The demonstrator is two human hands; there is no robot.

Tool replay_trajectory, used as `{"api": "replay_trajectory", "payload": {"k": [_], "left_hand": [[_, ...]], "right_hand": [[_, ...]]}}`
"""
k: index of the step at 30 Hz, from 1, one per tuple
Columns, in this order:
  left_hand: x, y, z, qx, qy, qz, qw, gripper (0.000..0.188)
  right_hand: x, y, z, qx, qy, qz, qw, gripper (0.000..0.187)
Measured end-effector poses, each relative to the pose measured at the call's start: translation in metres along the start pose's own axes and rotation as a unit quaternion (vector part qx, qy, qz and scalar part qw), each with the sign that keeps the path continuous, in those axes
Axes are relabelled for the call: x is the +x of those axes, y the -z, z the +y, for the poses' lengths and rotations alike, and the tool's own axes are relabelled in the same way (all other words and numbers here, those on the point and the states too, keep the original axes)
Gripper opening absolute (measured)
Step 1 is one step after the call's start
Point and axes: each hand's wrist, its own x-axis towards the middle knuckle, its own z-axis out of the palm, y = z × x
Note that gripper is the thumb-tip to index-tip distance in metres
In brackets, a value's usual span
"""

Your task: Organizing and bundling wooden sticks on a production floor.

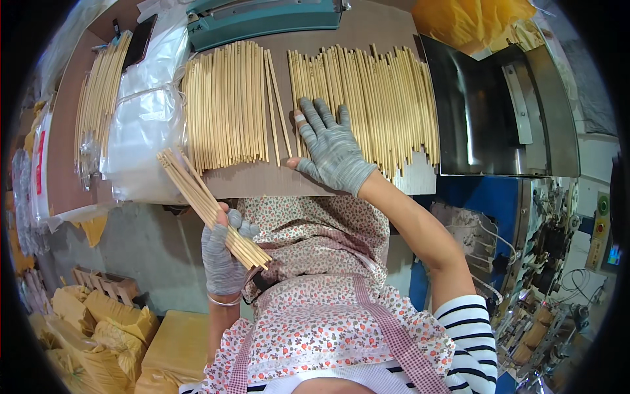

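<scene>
My left hand (225, 255), in a grey glove with bare fingertips, is closed around a small bundle of pale wooden chopsticks (209, 207) in front of the table edge. My right hand (335, 151), gloved the same way, lies flat with fingers spread on the left side of a wide row of chopsticks (374, 98). Its thumb reaches toward the lower end of a loose chopstick (281, 108). To the left of that, another row of chopsticks (226, 105) lies side by side on the brown table (243, 182).
Clear plastic bags (146, 131) lie left of the rows, with more chopsticks (102, 98) and a dark phone (140, 41) beyond. A teal machine (262, 23) stands at the back. A dark metal chute (479, 111) borders the right side. Yellow sacks (118, 322) sit at lower left.
</scene>
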Motion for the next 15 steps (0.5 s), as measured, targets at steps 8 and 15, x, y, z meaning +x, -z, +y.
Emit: {"api": "replay_trajectory", "payload": {"k": [8,15], "left_hand": [[-0.001,0.001,0.0,-0.028,-0.004,0.004,1.0,0.019],[0.001,0.003,0.0,-0.018,0.0,0.005,1.0,0.02]], "right_hand": [[-0.004,0.003,0.001,0.076,-0.002,0.064,0.995,0.086],[-0.015,0.0,0.023,0.019,-0.022,0.013,0.999,0.082]]}}
